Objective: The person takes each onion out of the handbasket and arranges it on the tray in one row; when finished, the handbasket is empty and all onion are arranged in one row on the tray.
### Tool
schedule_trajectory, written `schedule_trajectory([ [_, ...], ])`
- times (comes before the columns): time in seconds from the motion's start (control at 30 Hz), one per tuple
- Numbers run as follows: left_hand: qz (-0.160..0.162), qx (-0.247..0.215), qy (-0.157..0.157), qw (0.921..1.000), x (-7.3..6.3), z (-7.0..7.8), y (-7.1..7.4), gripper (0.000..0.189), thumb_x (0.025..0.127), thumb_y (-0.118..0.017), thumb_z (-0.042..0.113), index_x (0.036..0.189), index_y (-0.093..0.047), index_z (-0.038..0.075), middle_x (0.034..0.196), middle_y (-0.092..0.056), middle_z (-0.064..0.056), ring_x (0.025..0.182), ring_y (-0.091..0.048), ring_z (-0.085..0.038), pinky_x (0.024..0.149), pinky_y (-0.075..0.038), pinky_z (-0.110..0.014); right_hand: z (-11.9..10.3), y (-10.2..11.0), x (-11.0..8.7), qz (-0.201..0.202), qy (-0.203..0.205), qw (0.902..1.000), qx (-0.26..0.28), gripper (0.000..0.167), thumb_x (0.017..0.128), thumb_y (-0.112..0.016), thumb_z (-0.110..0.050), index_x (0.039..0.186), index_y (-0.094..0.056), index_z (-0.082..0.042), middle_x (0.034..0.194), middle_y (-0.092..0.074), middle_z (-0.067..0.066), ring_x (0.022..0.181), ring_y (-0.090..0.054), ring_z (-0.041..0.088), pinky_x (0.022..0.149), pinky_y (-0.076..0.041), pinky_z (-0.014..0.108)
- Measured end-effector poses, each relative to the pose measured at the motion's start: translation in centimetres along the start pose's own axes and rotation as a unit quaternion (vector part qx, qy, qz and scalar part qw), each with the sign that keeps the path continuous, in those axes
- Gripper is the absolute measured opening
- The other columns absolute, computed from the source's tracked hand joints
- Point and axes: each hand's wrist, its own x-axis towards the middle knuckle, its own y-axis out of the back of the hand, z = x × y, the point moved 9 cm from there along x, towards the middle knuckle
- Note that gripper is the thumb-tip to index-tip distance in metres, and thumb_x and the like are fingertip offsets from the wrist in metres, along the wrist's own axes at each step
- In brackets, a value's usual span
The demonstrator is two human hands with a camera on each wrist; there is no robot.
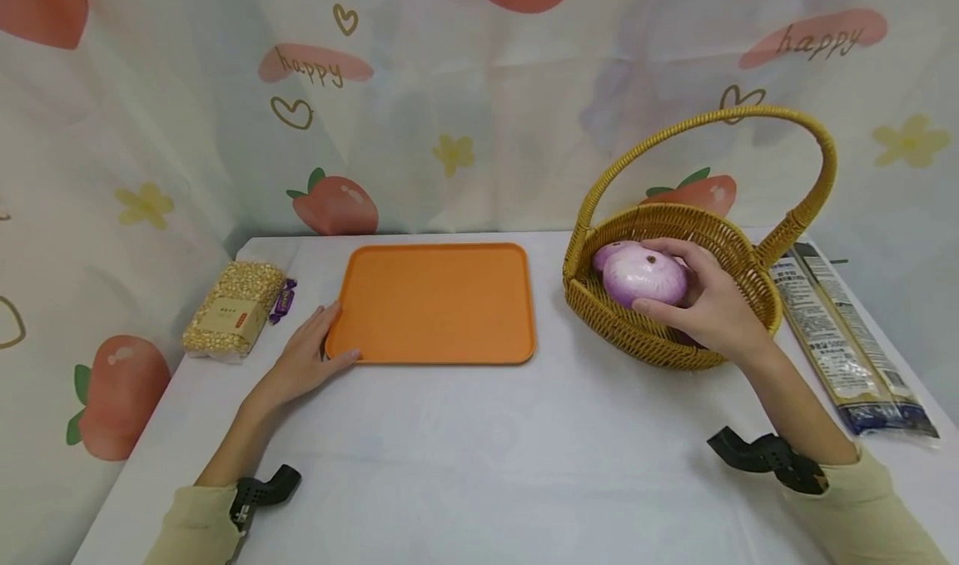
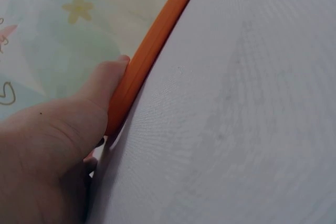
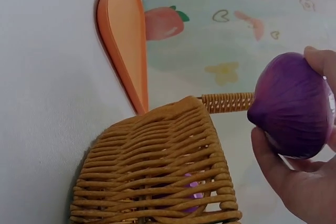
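Observation:
My right hand (image 1: pixel 712 299) grips a purple onion (image 1: pixel 644 275) between thumb and fingers, over the wicker basket (image 1: pixel 637 340). In the right wrist view the held onion (image 3: pixel 291 106) is raised above the basket's rim. Behind it, another purple onion (image 1: pixel 610 253) sits in the basket, partly covered. Through the weave a bit of purple (image 3: pixel 193 192) shows. At the near left corner of the orange tray (image 1: pixel 434 303), my left hand (image 1: pixel 300 365) touches the edge, fingers fairly straight along the left side. Its thumb lies against the near edge in the left wrist view.
A bag of yellowish grains (image 1: pixel 236 307) and a purple-wrapped candy (image 1: pixel 283 301) lie left of the tray. Right of the basket lies a long flat plastic packet (image 1: pixel 847 340). The basket's tall handle (image 1: pixel 719 116) arches overhead. A patterned curtain (image 1: pixel 487 132) stands behind the white-covered table (image 1: pixel 464 457).

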Motion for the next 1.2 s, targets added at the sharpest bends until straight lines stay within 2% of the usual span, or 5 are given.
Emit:
schedule_trajectory([
  [0.23, 0.002, 0.001, 0.001, 1.0000, 0.0, -0.1, 0.0, 0.092, 0.088, -0.068, 0.043, 0.155, -0.018, 0.004, 0.160, -0.022, -0.020, 0.149, -0.014, -0.043, 0.118, -0.015, -0.064, -1.4, -0.6, -0.5, -0.018, 0.024, 0.9993, 0.023, 0.072, 0.079, -0.078, -0.005, 0.141, -0.045, -0.018, 0.136, -0.039, -0.007, 0.115, -0.043, 0.011, 0.083, -0.046, 0.005],
  [0.4, 0.002, 0.006, 0.002, 1.0000, 0.0, -0.3, -0.1, 0.093, 0.088, -0.067, 0.045, 0.155, -0.018, 0.004, 0.160, -0.022, -0.020, 0.149, -0.014, -0.043, 0.118, -0.016, -0.063, -2.1, -1.1, -0.9, -0.024, 0.044, 0.9987, 0.011, 0.074, 0.077, -0.078, -0.005, 0.142, -0.045, -0.019, 0.134, -0.043, -0.011, 0.115, -0.042, 0.009, 0.085, -0.044, 0.006],
  [0.73, 0.005, 0.004, 0.002, 1.0000, 0.1, -0.3, -0.1, 0.093, 0.087, -0.068, 0.045, 0.154, -0.019, 0.003, 0.160, -0.023, -0.020, 0.149, -0.015, -0.043, 0.118, -0.016, -0.063, -1.9, -2.4, -1.2, -0.055, 0.029, 0.9980, -0.014, 0.071, 0.080, -0.078, -0.013, 0.140, -0.041, -0.016, 0.140, -0.041, 0.005, 0.118, -0.045, 0.020, 0.086, -0.041, 0.005],
  [0.97, 0.004, -0.001, 0.004, 1.0000, 0.0, -0.1, 0.1, 0.092, 0.088, -0.067, 0.045, 0.155, -0.019, 0.004, 0.161, -0.022, -0.019, 0.149, -0.014, -0.042, 0.118, -0.015, -0.062, -2.1, -3.2, -1.3, -0.074, 0.051, 0.9959, -0.008, 0.072, 0.081, -0.077, -0.013, 0.142, -0.040, -0.019, 0.141, -0.040, 0.008, 0.114, -0.044, 0.003, 0.087, -0.043, 0.006],
  [1.2, -0.001, -0.003, 0.008, 1.0000, 0.1, -0.1, -0.1, 0.092, 0.088, -0.066, 0.046, 0.155, -0.018, 0.005, 0.161, -0.021, -0.019, 0.150, -0.013, -0.042, 0.118, -0.014, -0.063, -2.2, -4.1, -1.4, -0.089, 0.062, 0.9940, 0.015, 0.073, 0.082, -0.077, -0.013, 0.144, -0.039, -0.021, 0.144, -0.039, 0.008, 0.115, -0.045, 0.001, 0.089, -0.044, 0.006],
])
